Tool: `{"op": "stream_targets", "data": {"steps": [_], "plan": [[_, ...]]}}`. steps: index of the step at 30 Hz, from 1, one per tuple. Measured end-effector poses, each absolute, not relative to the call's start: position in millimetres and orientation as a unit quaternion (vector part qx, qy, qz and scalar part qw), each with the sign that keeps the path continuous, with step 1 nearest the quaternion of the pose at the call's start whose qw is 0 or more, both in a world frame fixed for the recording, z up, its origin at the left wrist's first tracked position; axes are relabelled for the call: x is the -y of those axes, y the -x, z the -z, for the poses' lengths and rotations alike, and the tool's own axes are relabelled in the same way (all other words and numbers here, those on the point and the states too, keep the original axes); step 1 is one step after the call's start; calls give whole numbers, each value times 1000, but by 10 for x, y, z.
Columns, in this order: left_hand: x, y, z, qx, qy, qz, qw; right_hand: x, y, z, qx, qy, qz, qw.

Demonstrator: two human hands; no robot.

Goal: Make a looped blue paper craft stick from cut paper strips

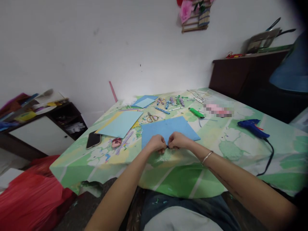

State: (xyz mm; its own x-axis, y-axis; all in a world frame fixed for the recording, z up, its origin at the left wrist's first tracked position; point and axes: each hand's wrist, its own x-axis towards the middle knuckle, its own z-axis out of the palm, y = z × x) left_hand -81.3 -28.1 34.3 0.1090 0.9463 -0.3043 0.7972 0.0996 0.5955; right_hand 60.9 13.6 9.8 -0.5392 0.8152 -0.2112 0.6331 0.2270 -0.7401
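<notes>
My left hand (157,143) and my right hand (177,140) meet knuckle to knuckle at the near edge of a blue paper sheet (168,127). Both are curled into pinches, fingers pressed together on a small dark piece between them that I cannot make out. A thin bangle circles my right wrist. The sheet lies flat on the green patterned tablecloth (216,144), just beyond my hands.
A light blue sheet (121,123), a phone (93,140), scissors (151,117), a green marker (196,112) and several small rolled pieces (171,101) lie further back. A blue glue gun (252,126) with its cord sits right. A red bag (31,195) is on the floor left.
</notes>
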Motion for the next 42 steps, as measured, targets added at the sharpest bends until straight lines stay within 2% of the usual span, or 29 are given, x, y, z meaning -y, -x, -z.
{"op": "stream_targets", "data": {"steps": [5,15,42], "plan": [[189,925,-319,-643,-612,-96,451,-224,-671,-88,741,452,-486,101],[123,971,-260,-652,-560,-97,502,-286,-644,-58,697,479,-523,112],[174,1309,-279,-665,-532,-64,519,-390,-1039,-36,663,504,-541,120]]}}
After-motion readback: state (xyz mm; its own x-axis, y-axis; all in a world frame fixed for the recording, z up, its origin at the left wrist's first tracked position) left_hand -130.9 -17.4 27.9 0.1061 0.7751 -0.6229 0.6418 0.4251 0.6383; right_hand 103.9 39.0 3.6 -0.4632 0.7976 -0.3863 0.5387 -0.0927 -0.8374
